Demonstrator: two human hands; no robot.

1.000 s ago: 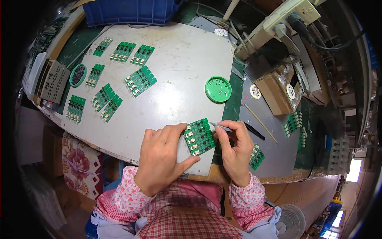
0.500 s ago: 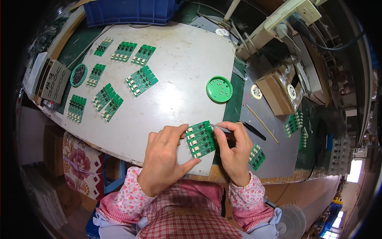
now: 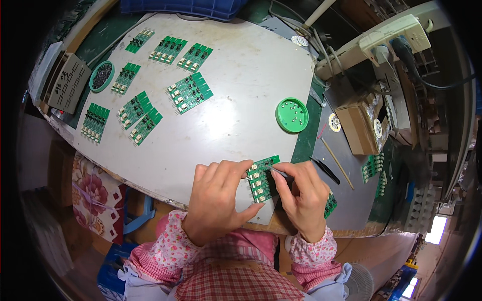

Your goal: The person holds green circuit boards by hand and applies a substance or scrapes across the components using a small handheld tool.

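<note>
- Two bare hands meet over a small green circuit board (image 3: 262,178) at the near edge of a pale grey work table (image 3: 241,100), seen from the single head view looking down.
- Left hand (image 3: 221,200) lies flat-ish over the board's left side, fingers curled together, fingertips pressing on its left edge and thumb reaching under its lower end; it steadies the board rather than lifting it clear.
- Right hand (image 3: 301,193) sits just right of the board, fingers pinched together around a thin dark tool (image 3: 281,173) whose tip touches the board's upper right part.
- Between the two hands only a strip of the board shows: a green rectangle, tilted, with a column of small white components and a scored, comb-like upper edge.
- Farther up the table lie more green boards (image 3: 190,93) of the same kind, spread apart in a loose group toward the left.
- Round green lid-like dish (image 3: 291,115) rests on the table's right part, well apart from the hands.
- Black tweezers (image 3: 325,169) and a thin wooden stick (image 3: 337,163) lie on the darker mat just right of the right hand.
- Another round green dish (image 3: 102,76) holding small dark parts sits at the far left.
- Pink floral sleeves with gathered cuffs cover both wrists.
</note>
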